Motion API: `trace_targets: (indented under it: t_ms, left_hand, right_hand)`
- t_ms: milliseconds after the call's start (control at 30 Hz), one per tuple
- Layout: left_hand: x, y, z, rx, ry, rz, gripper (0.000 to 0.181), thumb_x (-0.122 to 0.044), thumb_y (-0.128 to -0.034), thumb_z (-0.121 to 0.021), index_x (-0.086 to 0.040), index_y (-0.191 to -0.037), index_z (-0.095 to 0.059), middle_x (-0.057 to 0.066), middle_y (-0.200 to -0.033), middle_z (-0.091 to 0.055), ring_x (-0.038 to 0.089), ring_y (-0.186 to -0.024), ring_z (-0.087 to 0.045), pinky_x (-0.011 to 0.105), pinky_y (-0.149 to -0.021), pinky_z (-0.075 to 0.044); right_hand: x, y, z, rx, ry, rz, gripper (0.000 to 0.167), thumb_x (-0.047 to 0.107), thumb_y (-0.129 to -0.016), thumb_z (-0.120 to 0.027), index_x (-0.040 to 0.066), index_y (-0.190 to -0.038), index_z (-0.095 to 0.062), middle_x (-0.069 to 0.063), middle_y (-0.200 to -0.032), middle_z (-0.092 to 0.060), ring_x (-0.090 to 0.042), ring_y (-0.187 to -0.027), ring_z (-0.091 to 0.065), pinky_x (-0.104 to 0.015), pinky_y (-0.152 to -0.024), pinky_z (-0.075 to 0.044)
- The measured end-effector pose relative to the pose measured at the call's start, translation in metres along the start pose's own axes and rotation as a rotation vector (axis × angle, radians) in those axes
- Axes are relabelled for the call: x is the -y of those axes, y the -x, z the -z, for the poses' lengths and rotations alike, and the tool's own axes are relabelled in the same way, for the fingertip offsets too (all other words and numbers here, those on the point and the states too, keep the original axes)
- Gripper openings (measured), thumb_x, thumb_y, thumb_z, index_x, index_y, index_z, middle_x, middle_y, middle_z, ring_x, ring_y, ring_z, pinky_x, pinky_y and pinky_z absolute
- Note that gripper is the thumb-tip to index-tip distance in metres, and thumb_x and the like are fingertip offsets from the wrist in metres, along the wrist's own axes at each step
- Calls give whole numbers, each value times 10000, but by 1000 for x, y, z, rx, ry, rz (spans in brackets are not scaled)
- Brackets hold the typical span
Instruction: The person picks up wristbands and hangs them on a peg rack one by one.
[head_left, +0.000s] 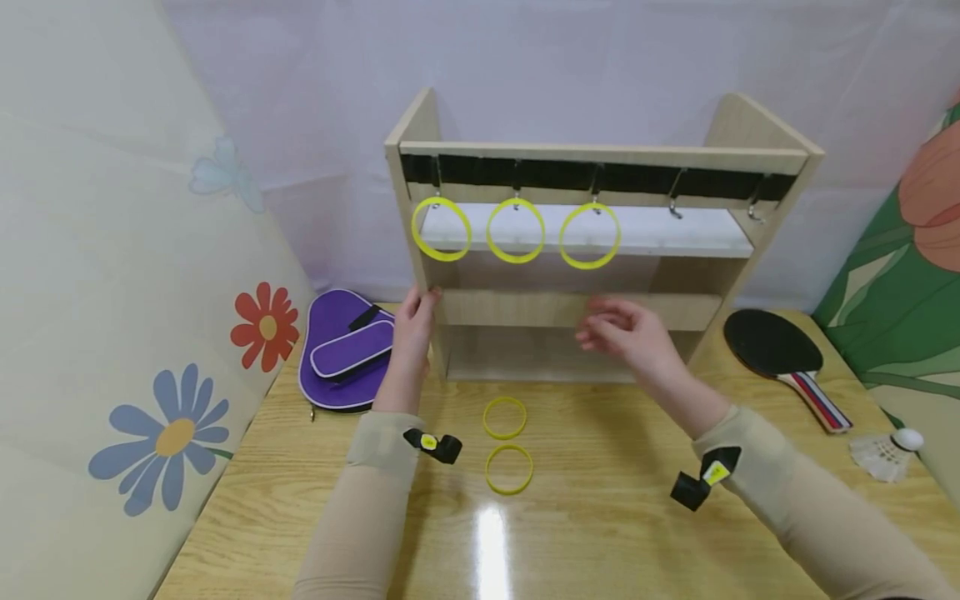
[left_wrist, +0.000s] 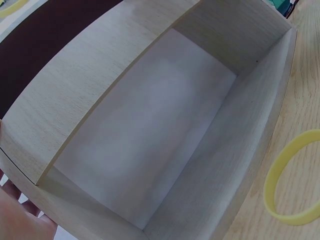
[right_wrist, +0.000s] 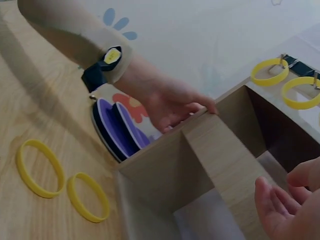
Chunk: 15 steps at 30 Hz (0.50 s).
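A small wooden shelf [head_left: 577, 310] stands on the table. My left hand [head_left: 414, 327] grips the edge of its left side panel, the thumb on the front edge and the other fingers along the outer face. My right hand [head_left: 626, 333] hovers in front of the middle board, fingers loosely bent and holding nothing. From the hooks along the top hang three yellow rings: a left ring [head_left: 467, 250], a middle ring [head_left: 491, 244] and a right ring [head_left: 617, 242]. On the table in front lie two more, a farther ring [head_left: 505, 437] and a nearer ring [head_left: 510, 492].
Two hooks on the right, one a bare hook [head_left: 676, 210], carry no ring. A purple paddle case [head_left: 315, 371] lies left of the shelf. To its right are a black table tennis paddle [head_left: 772, 343] and a shuttlecock [head_left: 885, 455]. Walls rise behind and at both sides.
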<state>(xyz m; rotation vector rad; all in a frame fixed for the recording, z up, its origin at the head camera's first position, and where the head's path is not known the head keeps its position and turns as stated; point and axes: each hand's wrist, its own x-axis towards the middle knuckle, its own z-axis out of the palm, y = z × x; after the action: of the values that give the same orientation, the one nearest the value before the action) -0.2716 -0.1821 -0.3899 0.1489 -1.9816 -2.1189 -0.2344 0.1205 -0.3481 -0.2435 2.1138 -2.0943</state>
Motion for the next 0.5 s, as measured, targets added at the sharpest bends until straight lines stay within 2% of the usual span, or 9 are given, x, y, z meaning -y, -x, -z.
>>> trace_targets:
  t_ms: [267,500]
  left_hand:
    - [0,0,0,-5,-3,-7,422,-260,-994,-500,-89,-1377,-542,105,-1199,-583,146,-1011,-534,287,-914,-430]
    - [0,1,-1,-20,-2,-11,408,-254,-989,-509,-72,-1351,-558,94,-1159,-583,144,-983,-532,283,-883,-439]
  right_hand:
    - [-25,5,-14,39,-4,-25,418,-15,-986,-519,-160,-1365,-423,-28,-960,-666,-81,-809,-685,-242,-772,-577]
    - [-47,9,-21,70,29,-49,379,-28,-974,-519,-162,-1325,-467,14,-900,-673,-89,-793,-683,-250,-756,-577]
